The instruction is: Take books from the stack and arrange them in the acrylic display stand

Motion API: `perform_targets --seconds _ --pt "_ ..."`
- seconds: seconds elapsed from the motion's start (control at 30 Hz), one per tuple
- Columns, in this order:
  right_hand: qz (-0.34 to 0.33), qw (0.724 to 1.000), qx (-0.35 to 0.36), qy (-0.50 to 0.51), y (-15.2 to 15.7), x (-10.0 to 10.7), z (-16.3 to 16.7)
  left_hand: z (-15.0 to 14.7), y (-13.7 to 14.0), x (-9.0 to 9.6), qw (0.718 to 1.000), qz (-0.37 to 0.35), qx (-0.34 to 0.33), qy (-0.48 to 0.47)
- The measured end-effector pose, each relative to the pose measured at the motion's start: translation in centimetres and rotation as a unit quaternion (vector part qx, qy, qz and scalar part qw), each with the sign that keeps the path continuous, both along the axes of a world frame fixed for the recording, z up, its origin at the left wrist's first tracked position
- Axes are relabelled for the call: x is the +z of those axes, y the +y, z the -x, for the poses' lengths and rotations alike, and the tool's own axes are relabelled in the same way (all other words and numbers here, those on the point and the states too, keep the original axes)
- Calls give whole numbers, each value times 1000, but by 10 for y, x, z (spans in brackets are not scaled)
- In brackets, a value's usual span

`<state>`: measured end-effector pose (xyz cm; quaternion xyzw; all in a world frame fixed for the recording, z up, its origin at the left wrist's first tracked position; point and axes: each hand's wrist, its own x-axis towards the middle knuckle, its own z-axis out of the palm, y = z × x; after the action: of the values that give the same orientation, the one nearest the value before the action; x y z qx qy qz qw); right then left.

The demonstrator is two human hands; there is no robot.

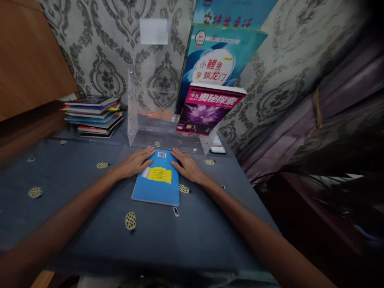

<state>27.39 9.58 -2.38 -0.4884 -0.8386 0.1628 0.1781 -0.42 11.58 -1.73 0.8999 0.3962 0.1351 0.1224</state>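
Observation:
A blue book (159, 192) with a yellow patch and a barcode on its cover lies flat on the table. My left hand (136, 162) rests on its upper left edge, fingers stretched forward. On the upper right edge lies my right hand (187, 165), likewise with its fingers out flat. Neither hand is wrapped round the book. Just beyond the book stands a clear acrylic rack (166, 139). Its right side bears a magenta book (204, 114), with a teal book (225, 48) and another blue book (234, 12) higher up behind it.
A stack of books (94, 116) sits at the back left of the table. The table (90, 224) has a dark blue cloth printed with yellow fruit shapes. A small pixelated item (218, 145) lies by the rack's right foot. A curtain (300, 116) hangs at the right.

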Motion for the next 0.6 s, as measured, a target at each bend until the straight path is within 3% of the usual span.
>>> perform_targets --seconds 0.2,0.6 --pt "-31 999 13 16 -8 -10 -3 0 -1 1 1000 -2 -5 3" --pt "-28 998 60 17 -83 4 -7 2 1 -5 1000 -22 -13 -3"
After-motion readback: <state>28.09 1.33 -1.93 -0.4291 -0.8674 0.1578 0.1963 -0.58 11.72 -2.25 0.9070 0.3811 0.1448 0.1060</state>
